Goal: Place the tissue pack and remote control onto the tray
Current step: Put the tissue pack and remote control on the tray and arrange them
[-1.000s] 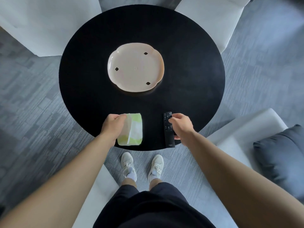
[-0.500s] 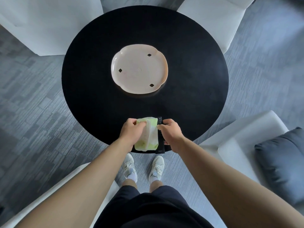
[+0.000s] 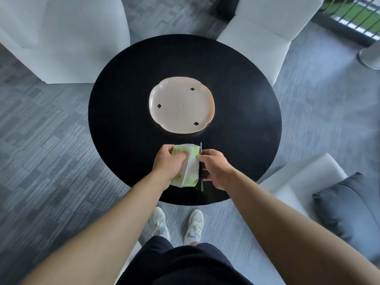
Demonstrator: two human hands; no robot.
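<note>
A round black worktop fills the middle of the frame, standing on grey patterned carpet, with white upholstered chairs at the upper left and upper right and another at the lower right carrying a dark grey cushion. A pale, lobed tray with small dark cut-outs lies at the centre of the worktop, with nothing on it. Below it in the frame, near the worktop's lower edge, the left hand has its fingers closed around a green-and-white tissue pack, gripping its left side. Pressed against the pack's right side is a black remote control, seen edge-on and mostly hidden, held in the closed fingers of the right hand. The two hands are close together, both apart from the tray.
</note>
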